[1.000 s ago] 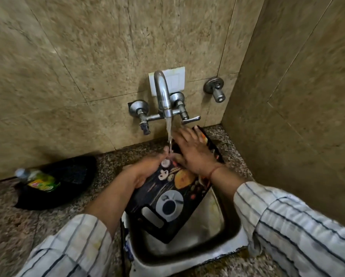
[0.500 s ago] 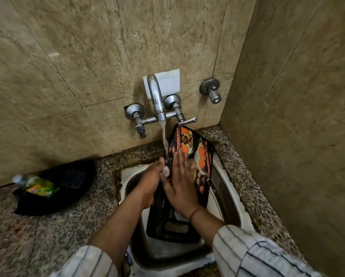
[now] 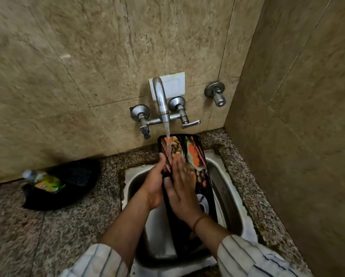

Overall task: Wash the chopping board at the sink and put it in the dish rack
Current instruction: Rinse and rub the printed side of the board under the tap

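A black chopping board [image 3: 195, 154] with a printed food picture stands tilted in the steel sink [image 3: 230, 198], its top end leaning toward the wall under the tap [image 3: 161, 98]. Water runs from the spout onto the board's upper face. My left hand [image 3: 153, 185] grips the board's left edge. My right hand [image 3: 182, 188] lies flat on the printed face with fingers spread, pointing up toward the stream. The board's lower end is hidden behind my right forearm. No dish rack is in view.
A speckled granite counter [image 3: 71, 232] surrounds the sink. A black tray [image 3: 75, 176] with a green-labelled bottle [image 3: 45, 182] lies at the left by the wall. A second valve [image 3: 216, 94] sticks out of the tiled wall. A side wall closes the right.
The board has swung from lying across the sink to standing lengthwise toward the tap. My right hand slid down from its top end to its middle.
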